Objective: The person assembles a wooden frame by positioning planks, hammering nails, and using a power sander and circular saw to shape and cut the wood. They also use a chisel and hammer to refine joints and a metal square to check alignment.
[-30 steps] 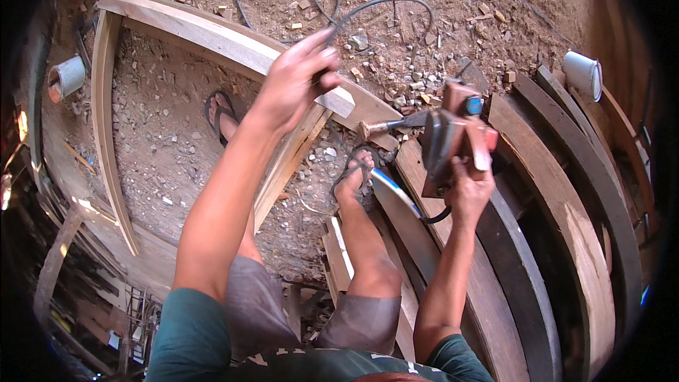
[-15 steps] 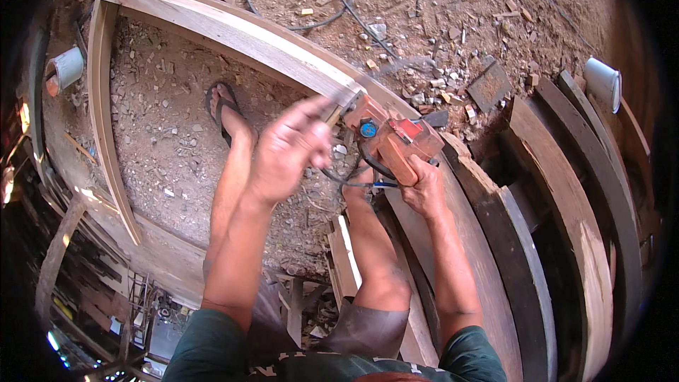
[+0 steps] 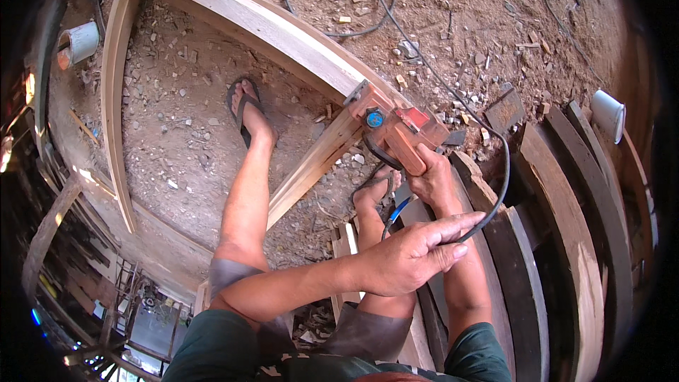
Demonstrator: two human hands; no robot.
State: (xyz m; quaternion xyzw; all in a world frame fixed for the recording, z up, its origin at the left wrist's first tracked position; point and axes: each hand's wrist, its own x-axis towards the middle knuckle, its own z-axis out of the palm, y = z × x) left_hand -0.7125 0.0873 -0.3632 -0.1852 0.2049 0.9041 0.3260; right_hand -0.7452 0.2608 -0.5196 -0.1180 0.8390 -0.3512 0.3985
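My right hand (image 3: 433,178) is closed round the rear handle of a worn orange-red electric planer (image 3: 399,127). The planer rests at the corner of a pale wooden frame (image 3: 247,22), where the long far beam meets a shorter wooden piece (image 3: 311,170). My left hand (image 3: 417,255) crosses in front of my right forearm, thumb and fingers pinched on a black power cord (image 3: 503,184). From that pinch the cord bows out to the right and runs up toward the far ground. A blue-and-white taped stretch of cord (image 3: 399,209) hangs below the planer's handle.
Several thick dark planks (image 3: 566,205) lie side by side on the right. A white bucket (image 3: 608,114) stands beyond them, and another white container (image 3: 78,42) is at the far left. Wood chips and stones litter the dirt ground (image 3: 453,21). My sandalled feet (image 3: 247,110) are near the frame.
My left hand has swung from left of the planer, down and right across my right forearm, and now holds the cord. My right hand keeps its grip on the planer.
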